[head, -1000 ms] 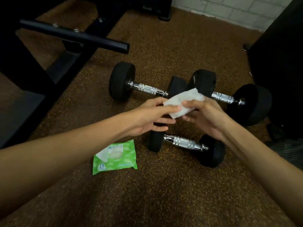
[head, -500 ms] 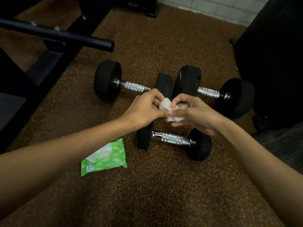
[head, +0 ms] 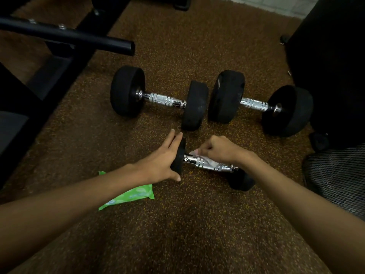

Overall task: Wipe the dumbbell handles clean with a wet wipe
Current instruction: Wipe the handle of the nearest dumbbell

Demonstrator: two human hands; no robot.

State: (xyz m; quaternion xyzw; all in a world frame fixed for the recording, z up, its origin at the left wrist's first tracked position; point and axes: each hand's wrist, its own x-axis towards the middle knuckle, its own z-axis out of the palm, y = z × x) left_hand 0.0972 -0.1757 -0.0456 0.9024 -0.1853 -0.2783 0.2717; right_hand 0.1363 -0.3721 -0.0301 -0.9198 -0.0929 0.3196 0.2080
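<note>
1. Dumbbell handle [head: 199, 161], chrome with ridged bands, lies on the floor right under my right hand [head: 219, 150]. That hand's fingers are curled and pinch the wet wipe [head: 212, 164] against the bar.
2. My left hand [head: 160, 165] is spread, its straight fingers pressed against the black end weight [head: 178, 159], just beside the wipe.
3. I judge the dumbbell heavy, rigid and apt to roll, so bracing the weight makes sense. Wet chrome will be slick and the ridges grippier. The wipe is soft and may bunch.
4. Beyond my fingertips lie the far left dumbbell [head: 164, 98] and the far right dumbbell [head: 254, 104]. The green wipes pack [head: 134, 194] sits by my left wrist, partly hidden by my forearm.
</note>
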